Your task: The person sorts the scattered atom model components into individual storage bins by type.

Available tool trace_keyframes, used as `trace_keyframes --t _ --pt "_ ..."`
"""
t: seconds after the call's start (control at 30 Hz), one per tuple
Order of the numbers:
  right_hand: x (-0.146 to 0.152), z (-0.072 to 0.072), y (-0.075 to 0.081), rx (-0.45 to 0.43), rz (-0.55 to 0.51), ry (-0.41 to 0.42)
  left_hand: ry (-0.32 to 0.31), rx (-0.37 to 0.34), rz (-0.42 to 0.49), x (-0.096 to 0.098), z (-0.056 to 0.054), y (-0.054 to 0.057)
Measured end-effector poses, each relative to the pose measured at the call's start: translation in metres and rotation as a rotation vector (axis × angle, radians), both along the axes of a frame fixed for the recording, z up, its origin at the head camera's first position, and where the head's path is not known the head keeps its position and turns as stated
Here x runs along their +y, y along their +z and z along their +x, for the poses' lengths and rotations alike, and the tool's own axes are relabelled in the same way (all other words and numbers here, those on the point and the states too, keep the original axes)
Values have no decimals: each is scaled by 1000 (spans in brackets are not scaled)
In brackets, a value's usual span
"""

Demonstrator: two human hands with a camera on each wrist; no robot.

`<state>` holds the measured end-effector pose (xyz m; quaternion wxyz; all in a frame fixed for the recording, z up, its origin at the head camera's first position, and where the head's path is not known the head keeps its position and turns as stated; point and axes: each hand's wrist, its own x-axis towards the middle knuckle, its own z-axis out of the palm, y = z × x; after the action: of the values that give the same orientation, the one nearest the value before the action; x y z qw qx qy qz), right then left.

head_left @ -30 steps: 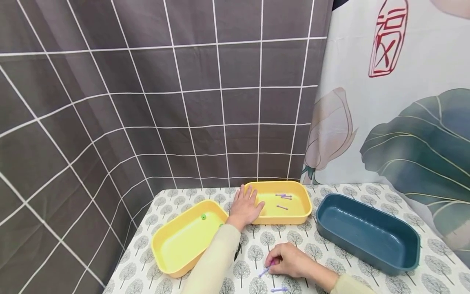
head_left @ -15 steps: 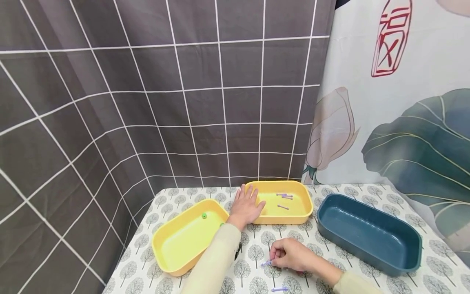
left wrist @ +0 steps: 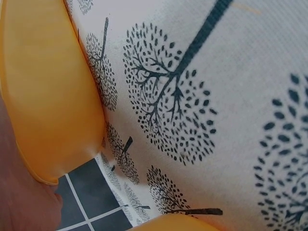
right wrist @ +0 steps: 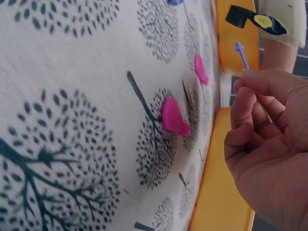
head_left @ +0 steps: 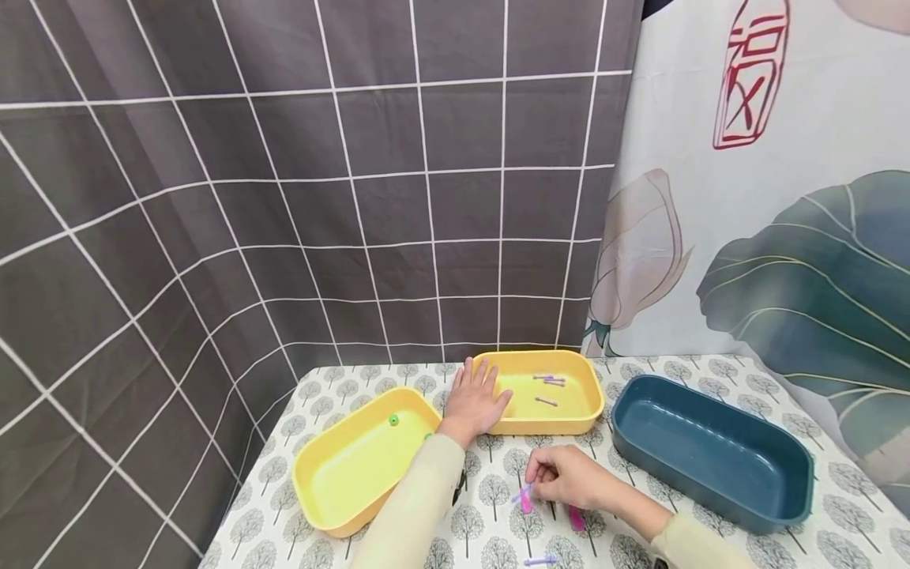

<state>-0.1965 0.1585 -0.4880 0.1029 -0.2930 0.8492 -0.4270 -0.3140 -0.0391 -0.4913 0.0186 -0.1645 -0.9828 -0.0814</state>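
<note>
My right hand (head_left: 565,478) pinches a thin purple rod (right wrist: 242,55) with a knobbed end between thumb and forefinger, just over the tree-print tablecloth. Two small pink pieces lie beside that hand: one pink piece (head_left: 526,501) under the fingertips, the other pink piece (head_left: 577,518) by the heel of the hand. A second purple rod (head_left: 541,561) lies nearer the front. My left hand (head_left: 472,401) rests with straight, spread fingers on the left end of the far yellow basin (head_left: 543,427), which holds several purple rods (head_left: 547,401).
Left of my left forearm stands another yellow basin (head_left: 334,518), with small green pieces (head_left: 394,420) in it. To the right is a dark blue basin (head_left: 711,490). A dark gridded curtain (head_left: 370,197) hangs behind the table.
My right hand has moved slightly up and to the right with the purple rod. The two pink pieces now show clearly on the cloth. The left hand stays on the basin.
</note>
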Motion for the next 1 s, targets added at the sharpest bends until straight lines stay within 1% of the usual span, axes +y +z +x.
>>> trace_keyframes --t 0.07,0.2,0.33,0.47,0.57,0.83,1.0 --pt "2 -2 2 13 -7 -7 3 -1 -1 0 0 -1" --pt "6 -5 4 9 -16 -30 2 7 8 -1 -1 -3" --pt "8 -10 5 18 -18 -44 0 9 7 -1 0 -2" --pt "11 -15 9 1 -35 -41 -4 3 0 -1 2 1" --pt "13 -18 13 -32 -39 -54 -5 8 -1 -1 3 2" --pt "18 -26 20 20 -19 -127 -6 12 9 0 4 3" --pt "21 -31 26 15 -26 -155 0 14 5 -1 3 2"
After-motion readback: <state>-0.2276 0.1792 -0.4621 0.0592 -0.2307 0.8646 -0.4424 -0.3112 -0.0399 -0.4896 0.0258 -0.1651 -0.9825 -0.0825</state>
